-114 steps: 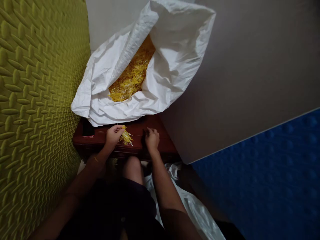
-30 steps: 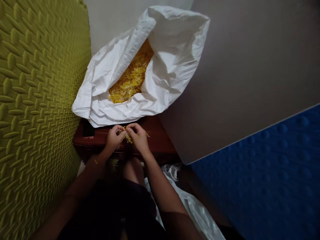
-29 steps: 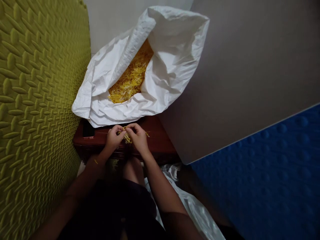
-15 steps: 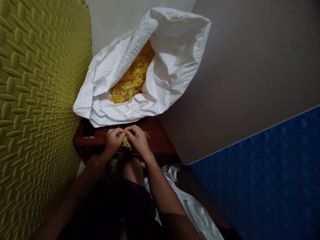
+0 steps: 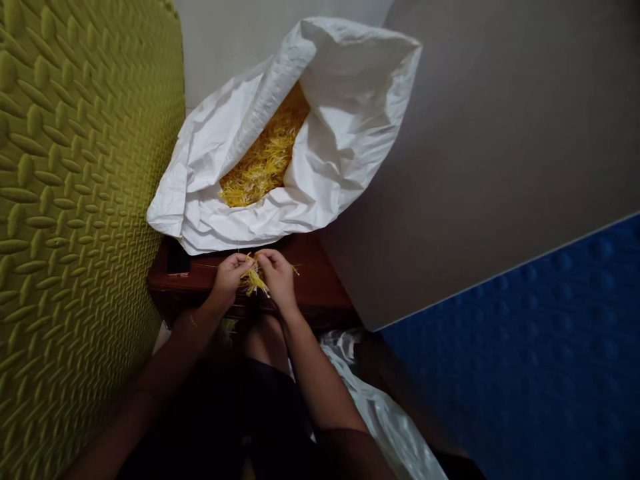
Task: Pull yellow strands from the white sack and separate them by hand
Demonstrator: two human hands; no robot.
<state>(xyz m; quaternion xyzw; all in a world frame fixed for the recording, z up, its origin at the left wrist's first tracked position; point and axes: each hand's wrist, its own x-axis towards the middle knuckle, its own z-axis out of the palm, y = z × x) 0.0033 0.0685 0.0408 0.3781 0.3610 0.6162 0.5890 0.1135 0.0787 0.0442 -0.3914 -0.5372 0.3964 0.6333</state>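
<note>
Between my two hands is a small bunch of yellow and white strands (image 5: pixel 255 283), its loose ends hanging down. My left hand (image 5: pixel 231 275) pinches its upper left side, thumb and fingers pressed together. On the other side, my right hand (image 5: pixel 278 277) is closed in a pinch at the top of the same bunch. A thin thread seems to run up from near the left fingertips. Just beyond the hands stands a wide-mouthed white sack (image 5: pixel 345 167) holding a heap of similar yellow strands (image 5: pixel 265 163).
Under my hands is a dark red surface (image 5: pixel 320 280), with a black phone-like object (image 5: pixel 178 259) at its left. A yellow textured mat (image 5: pixel 90 200) rises on the left. A grey panel (image 5: pixel 490 147) and blue mat (image 5: pixel 540 333) flank the right. Clear plastic (image 5: pixel 380 413) lies below.
My hands have drawn slightly apart, showing more of the bunch between them. The strands' loose ends have shifted a little right. The sack has stayed put.
</note>
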